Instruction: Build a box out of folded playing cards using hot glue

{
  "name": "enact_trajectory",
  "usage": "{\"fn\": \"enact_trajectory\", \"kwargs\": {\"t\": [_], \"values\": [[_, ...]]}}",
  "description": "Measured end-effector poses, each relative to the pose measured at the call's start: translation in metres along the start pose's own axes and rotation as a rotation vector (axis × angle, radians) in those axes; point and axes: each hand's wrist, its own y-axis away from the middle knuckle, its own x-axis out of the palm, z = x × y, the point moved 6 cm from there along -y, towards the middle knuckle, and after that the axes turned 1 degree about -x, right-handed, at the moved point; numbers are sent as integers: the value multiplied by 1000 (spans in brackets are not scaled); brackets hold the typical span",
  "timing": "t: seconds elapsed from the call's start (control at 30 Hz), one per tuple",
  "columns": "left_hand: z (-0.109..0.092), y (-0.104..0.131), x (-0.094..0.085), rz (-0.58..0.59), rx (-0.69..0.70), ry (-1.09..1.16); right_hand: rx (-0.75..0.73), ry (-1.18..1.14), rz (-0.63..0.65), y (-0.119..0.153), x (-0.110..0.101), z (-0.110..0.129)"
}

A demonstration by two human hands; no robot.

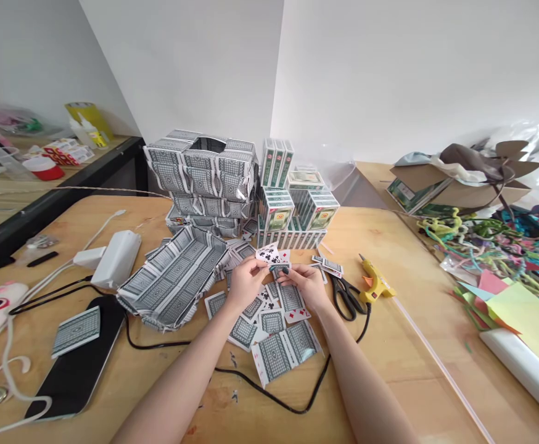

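My left hand (247, 282) and my right hand (307, 285) meet over a pile of loose playing cards (272, 320). Between their fingertips is a small patterned piece of card (279, 268), pinched from both sides. A card with black clubs (267, 253) shows just beyond my left fingers. Left of the pile lies an open tray made of cards (174, 277). Behind it stands a larger stacked structure of cards (209, 169). Several boxed card decks (276, 213) are stacked behind my hands.
Black scissors (346, 297) and a yellow glue gun (377, 282) lie to the right, its black cable (269, 396) looping under my forearms. At the left are a white power block (118, 258) and a dark phone-like slab (78, 376). Coloured paper (523, 308) sits far right.
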Motion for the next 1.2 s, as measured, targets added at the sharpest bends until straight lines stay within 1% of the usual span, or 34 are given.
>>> {"fn": "enact_trajectory", "kwargs": {"t": [0.13,0.27,0.37,0.43,0.53,0.63,0.73,0.8,0.9,1.07,1.2], "values": [[6,-1,-3,-14,-34,-19,-24,74,-6,2,-1,4],[17,-4,-18,-96,-98,-25,-64,-14,-74,2,-15,10],[21,-6,-24,-109,-158,23,-42,-9,-101,1,-22,9],[21,-7,-23,-92,-194,49,-41,103,-122,1,-22,9],[18,-6,-18,-70,-226,67,-109,270,-130,2,-16,12],[18,-3,-12,-35,-214,72,-148,300,-85,2,-9,14],[20,-1,-4,18,-195,95,-139,279,-88,1,-8,12],[20,0,0,42,-189,117,-133,253,-92,1,-9,11],[17,0,2,58,-202,148,-126,159,-62,1,-7,10],[12,0,3,110,-287,245,-105,-130,-47,2,-8,12],[15,0,1,92,-314,249,-96,-331,-27,1,-10,14]]}}
